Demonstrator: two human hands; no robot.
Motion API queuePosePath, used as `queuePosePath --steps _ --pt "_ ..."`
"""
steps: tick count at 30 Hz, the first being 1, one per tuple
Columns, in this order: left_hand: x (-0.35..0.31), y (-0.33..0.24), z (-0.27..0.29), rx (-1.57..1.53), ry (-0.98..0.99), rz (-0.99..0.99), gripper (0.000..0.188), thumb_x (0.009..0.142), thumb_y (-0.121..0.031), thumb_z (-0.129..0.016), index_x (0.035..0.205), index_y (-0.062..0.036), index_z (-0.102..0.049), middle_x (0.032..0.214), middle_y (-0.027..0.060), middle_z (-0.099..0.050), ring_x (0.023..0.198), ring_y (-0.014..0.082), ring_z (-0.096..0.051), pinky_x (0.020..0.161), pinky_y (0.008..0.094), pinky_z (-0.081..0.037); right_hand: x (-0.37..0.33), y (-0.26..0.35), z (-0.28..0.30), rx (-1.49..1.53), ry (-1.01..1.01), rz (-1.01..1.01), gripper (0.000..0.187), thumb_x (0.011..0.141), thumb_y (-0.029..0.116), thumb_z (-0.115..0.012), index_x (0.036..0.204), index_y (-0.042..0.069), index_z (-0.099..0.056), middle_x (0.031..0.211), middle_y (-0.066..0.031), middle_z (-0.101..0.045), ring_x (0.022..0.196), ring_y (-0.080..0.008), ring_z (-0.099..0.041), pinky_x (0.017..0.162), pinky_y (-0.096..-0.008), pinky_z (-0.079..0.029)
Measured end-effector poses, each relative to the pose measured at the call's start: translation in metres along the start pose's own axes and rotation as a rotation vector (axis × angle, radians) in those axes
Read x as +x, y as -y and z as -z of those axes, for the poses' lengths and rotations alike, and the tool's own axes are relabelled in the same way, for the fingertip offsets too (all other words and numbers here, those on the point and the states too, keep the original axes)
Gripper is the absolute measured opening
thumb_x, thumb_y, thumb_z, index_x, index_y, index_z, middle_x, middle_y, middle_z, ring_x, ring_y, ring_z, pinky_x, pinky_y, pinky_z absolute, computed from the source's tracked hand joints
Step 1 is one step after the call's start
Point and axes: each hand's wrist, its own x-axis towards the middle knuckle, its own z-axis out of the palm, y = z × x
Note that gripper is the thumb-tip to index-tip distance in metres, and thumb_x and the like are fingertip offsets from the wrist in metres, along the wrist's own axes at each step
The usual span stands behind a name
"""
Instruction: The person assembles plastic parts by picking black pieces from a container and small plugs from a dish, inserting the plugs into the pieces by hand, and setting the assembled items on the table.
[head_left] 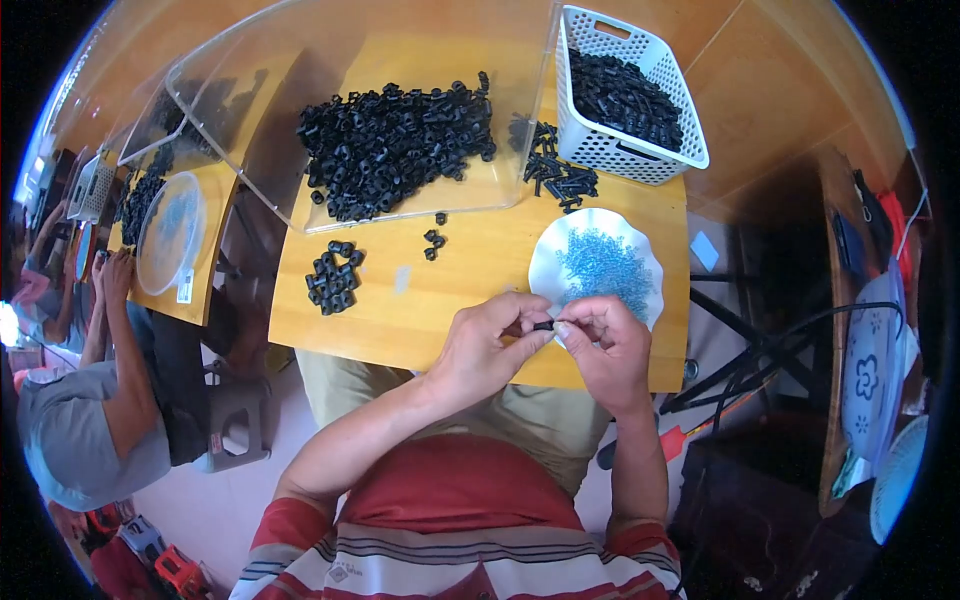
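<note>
My left hand (pixel 492 338) pinches a small black plastic part (pixel 543 326) over the table's near edge. Facing it, my right hand (pixel 606 347) has thumb and forefinger pressed together at the part's other end; whether they hold a second tiny piece is too small to tell. Just beyond both hands lies a white scalloped plate (pixel 547 245) heaped with small clear-blue rings (pixel 605 268). To the left sits a cluster of black caps (pixel 335 278), with a few loose black pieces (pixel 433 240) beside it.
A clear plastic tray (pixel 420 212) holds a heap of black parts (pixel 395 145). Behind the plate are slim black pieces (pixel 562 178) and a white perforated basket (pixel 640 165) full of black parts. At left, a co-worker (pixel 95 420) sits by another table (pixel 200 300).
</note>
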Motion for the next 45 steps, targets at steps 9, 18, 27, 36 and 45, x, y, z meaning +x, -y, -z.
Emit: queuePosePath --steps 9,18,27,36,45 --pt "-0.022 0.007 0.022 0.168 0.019 -0.207 0.02 0.086 -0.003 -0.077 0.104 -0.0019 -0.07 0.091 0.0084 -0.069 0.082 0.0164 -0.069 0.071 0.0288 -0.057 0.009 0.0 -0.006 0.172 0.294 -0.214 0.018 0.086 0.002 -0.075 0.098 0.0 -0.061 0.088 -0.0027 -0.068 0.079 -0.0063 -0.062 0.069 -0.0231 -0.052" --pt "-0.051 0.035 0.057 0.058 -0.276 0.004 0.017 0.085 -0.004 -0.077 0.1 -0.0018 -0.07 0.085 0.0057 -0.066 0.075 0.0111 -0.064 0.068 0.0264 -0.054 0.042 0.0 -0.072 -0.046 0.297 -0.026 0.011 0.091 -0.001 -0.069 0.101 -0.004 -0.067 0.09 -0.0025 -0.067 0.08 -0.0042 -0.062 0.067 -0.0198 -0.049" --pt "-0.065 0.038 0.072 0.035 -0.396 0.022 0.015 0.085 -0.003 -0.077 0.098 -0.0011 -0.07 0.083 0.0042 -0.064 0.071 0.0087 -0.061 0.065 0.0239 -0.051 0.08 -0.007 -0.124 -0.704 0.214 0.212 0.023 0.089 0.017 -0.069 0.108 0.006 -0.073 0.099 -0.0123 -0.068 0.086 -0.0325 -0.069 0.077 -0.0414 -0.054" --pt "-0.064 0.043 0.074 -0.016 -0.388 0.024 0.014 0.085 -0.003 -0.077 0.097 -0.0006 -0.069 0.083 0.003 -0.064 0.072 0.0063 -0.058 0.064 0.0224 -0.049 0.079 -0.009 -0.127 -0.808 0.269 0.184 0.02 0.089 0.017 -0.068 0.105 0.006 -0.073 0.098 -0.0119 -0.068 0.087 -0.0341 -0.068 0.077 -0.0429 -0.055" --pt "-0.059 0.049 0.075 -0.191 -0.429 0.039 0.014 0.087 -0.005 -0.077 0.098 -0.0012 -0.069 0.082 -0.0024 -0.062 0.073 0.0036 -0.056 0.065 0.0206 -0.048 0.045 -0.013 -0.106 -0.054 0.358 -0.077 0.015 0.092 -0.003 -0.069 0.107 -0.006 -0.068 0.097 -0.0076 -0.073 0.085 -0.0079 -0.067 0.075 -0.0227 -0.054"
